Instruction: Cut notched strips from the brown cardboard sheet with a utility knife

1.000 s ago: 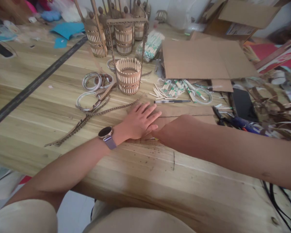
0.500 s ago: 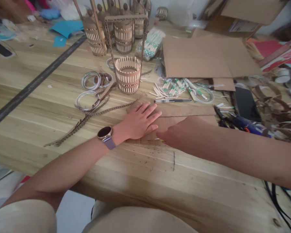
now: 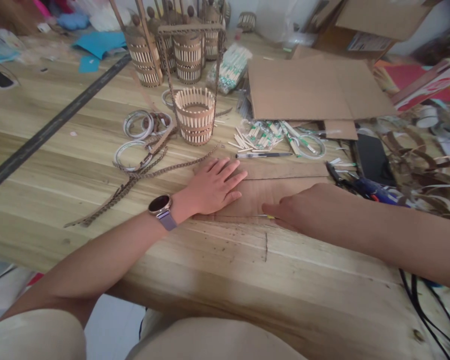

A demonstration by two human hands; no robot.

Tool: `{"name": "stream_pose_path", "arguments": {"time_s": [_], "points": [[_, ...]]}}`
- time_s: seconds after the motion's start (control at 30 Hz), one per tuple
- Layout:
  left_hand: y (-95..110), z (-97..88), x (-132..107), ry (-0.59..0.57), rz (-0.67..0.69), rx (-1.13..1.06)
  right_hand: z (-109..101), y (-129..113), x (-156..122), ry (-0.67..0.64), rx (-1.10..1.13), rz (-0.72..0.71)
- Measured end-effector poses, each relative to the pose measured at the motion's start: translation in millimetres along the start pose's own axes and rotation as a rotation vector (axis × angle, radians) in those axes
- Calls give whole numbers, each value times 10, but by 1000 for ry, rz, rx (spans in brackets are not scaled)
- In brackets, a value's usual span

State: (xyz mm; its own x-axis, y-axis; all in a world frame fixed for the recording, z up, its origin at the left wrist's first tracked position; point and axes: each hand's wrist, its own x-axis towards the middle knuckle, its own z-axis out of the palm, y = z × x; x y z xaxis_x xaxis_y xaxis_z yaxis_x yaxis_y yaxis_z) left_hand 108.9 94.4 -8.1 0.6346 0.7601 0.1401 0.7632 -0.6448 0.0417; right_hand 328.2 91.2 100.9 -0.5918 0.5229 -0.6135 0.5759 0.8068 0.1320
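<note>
My left hand (image 3: pixel 218 187) lies flat with its fingers spread on a piece of brown cardboard (image 3: pixel 281 186), pressing it to the table. My right hand (image 3: pixel 296 207) is closed around a utility knife (image 3: pixel 270 217), of which only a bit of yellow and the pale blade show. The index finger stretches along the top of it. The blade sits at the cardboard's near edge strip, where a cut line runs lengthwise to the left. Another dark line crosses the cardboard near its far side. Beyond it lies a pen (image 3: pixel 263 155).
A small stick basket (image 3: pixel 195 117) with a tall handle stands behind my left hand, near tape rolls (image 3: pixel 132 156) and braided strips (image 3: pixel 125 192). To the right are a blue glue gun (image 3: pixel 378 191), black-handled pliers (image 3: pixel 337 177) and a phone (image 3: pixel 375 159). Larger cardboard (image 3: pixel 303 90) lies farther back.
My right hand has slid right along the cardboard's near edge with the utility knife, widening the gap to my left hand. The left hand stays pressed on the cardboard.
</note>
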Motion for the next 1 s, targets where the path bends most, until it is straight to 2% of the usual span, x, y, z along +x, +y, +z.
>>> {"name": "stream_pose_path", "arguments": {"time_s": [0.2, 0.3, 0.37, 0.47, 0.6, 0.67, 0.8, 1.0], "points": [[10, -8, 1, 0, -4, -16, 200, 328, -202, -10, 52, 6], [19, 2, 0, 14, -6, -16, 175, 398, -257, 37, 115, -24], [24, 5, -1, 14, -10, -9, 90, 303, -218, 54, 122, -9], [27, -2, -1, 9, -12, 8, -40, 40, -53, -12, 64, 37], [24, -12, -3, 15, 5, 35, -49, -193, 177, 78, 32, -54], [23, -11, -4, 17, 8, 41, 2, -217, 239, 115, 33, -86], [24, -7, -2, 17, 1, 39, 76, -205, 289, 100, 8, -73], [30, -18, -2, 12, 3, 35, -10, -218, 291, 61, 8, -68]]}}
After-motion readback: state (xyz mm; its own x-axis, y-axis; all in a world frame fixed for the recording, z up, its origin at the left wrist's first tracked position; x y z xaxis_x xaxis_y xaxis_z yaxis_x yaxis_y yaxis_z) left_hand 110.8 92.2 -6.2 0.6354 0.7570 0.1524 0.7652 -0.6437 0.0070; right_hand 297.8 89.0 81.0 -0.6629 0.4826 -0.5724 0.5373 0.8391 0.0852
